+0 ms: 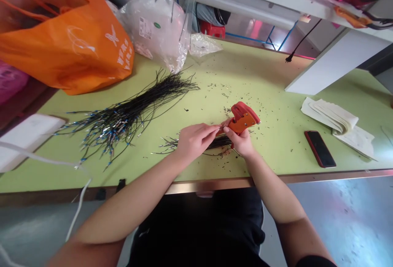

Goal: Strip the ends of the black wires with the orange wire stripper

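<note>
Pliers (242, 123) in red and orange sat in the right hand (243, 141), its fingers closed round the handles, above the green table (278, 156); they looked stiff and light, best gripped low. The left hand (195, 139) pinched what seemed a thin wire (220, 129), likely springy and slippery, best taken near its end, over the black bundle (218, 142)

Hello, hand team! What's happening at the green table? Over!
Right hand gripping red-orange tool. Left hand close beside it, grip unclear. Black wires beneath the hands. Dark clippings scattered around.
</note>
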### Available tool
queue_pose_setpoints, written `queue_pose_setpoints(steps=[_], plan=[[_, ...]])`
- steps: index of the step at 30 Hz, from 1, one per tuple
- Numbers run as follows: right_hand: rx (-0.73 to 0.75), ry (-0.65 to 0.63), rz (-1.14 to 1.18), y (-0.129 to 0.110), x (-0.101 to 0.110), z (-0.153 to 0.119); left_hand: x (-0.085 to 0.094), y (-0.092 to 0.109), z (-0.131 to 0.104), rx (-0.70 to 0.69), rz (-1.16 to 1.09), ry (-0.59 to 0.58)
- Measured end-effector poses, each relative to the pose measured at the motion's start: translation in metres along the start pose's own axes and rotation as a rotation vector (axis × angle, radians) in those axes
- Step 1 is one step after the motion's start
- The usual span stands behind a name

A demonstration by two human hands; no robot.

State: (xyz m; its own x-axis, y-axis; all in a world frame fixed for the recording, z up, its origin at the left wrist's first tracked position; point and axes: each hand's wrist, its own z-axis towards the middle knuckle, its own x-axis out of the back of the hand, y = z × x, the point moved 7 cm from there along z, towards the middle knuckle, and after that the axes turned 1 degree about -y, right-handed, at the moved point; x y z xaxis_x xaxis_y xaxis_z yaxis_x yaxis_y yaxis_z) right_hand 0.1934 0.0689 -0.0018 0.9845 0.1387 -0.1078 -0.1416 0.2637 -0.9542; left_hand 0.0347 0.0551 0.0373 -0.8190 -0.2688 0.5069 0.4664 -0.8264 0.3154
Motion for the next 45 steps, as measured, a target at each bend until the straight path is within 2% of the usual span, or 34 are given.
queue_pose_setpoints(steps=[5, 7, 9, 12, 16, 19, 24, 27, 29, 31, 33, 34, 36, 38, 40, 43, 45], plan=[[0.001, 0.033, 0.097, 0.003, 0.006, 0.002, -0.009, -0.006, -0.004, -0.006, 0.018, -0.094], [-0.036, 0.112, 0.159, 0.006, 0.016, 0.004, -0.01, -0.012, -0.003, 0.028, 0.031, -0.15], [-0.059, 0.246, 0.234, 0.01, 0.03, 0.005, -0.009, -0.019, -0.002, 0.069, 0.054, -0.206], [-0.04, 0.407, 0.313, 0.01, 0.049, 0.007, -0.003, -0.03, -0.002, 0.134, 0.117, -0.294], [-0.045, 0.495, 0.359, 0.01, 0.059, 0.008, 0.016, -0.049, -0.007, 0.222, 0.206, -0.392], [-0.065, 0.515, 0.378, 0.01, 0.06, 0.007, 0.041, -0.075, -0.008, 0.333, 0.306, -0.375], [-0.08, 0.509, 0.407, 0.012, 0.061, 0.008, 0.089, -0.146, -0.008, 0.551, 0.554, -0.263], [-0.082, 0.493, 0.398, 0.013, 0.061, 0.009, 0.097, -0.175, -0.008, 0.561, 0.616, -0.32], [-0.081, 0.49, 0.384, 0.015, 0.062, 0.01, 0.091, -0.173, -0.006, 0.524, 0.628, -0.344], [-0.081, 0.505, 0.369, 0.017, 0.063, 0.011, 0.073, -0.147, -0.005, 0.483, 0.592, -0.337], [-0.07, 0.541, 0.346, 0.019, 0.066, 0.011, 0.039, -0.094, -0.006, 0.384, 0.47, -0.364], [-0.057, 0.56, 0.327, 0.02, 0.067, 0.011, 0.018, -0.06, -0.007, 0.315, 0.381, -0.37], [-0.025, 0.582, 0.265, 0.02, 0.071, 0.011, -0.028, 0.022, -0.013, 0.108, 0.168, -0.417], [0.006, 0.581, 0.166, 0.019, 0.074, 0.01, -0.066, 0.1, -0.02, -0.068, 0.009, -0.416], [0.028, 0.585, 0.06, 0.018, 0.078, 0.009, -0.096, 0.16, -0.028, -0.176, -0.046, -0.425], [0.039, 0.605, 0.001, 0.018, 0.083, 0.008, -0.122, 0.209, -0.033, -0.238, 0.004, -0.429], [0.043, 0.599, 0.017, 0.018, 0.083, 0.009, -0.13, 0.225, -0.035, -0.301, -0.011, -0.461]])
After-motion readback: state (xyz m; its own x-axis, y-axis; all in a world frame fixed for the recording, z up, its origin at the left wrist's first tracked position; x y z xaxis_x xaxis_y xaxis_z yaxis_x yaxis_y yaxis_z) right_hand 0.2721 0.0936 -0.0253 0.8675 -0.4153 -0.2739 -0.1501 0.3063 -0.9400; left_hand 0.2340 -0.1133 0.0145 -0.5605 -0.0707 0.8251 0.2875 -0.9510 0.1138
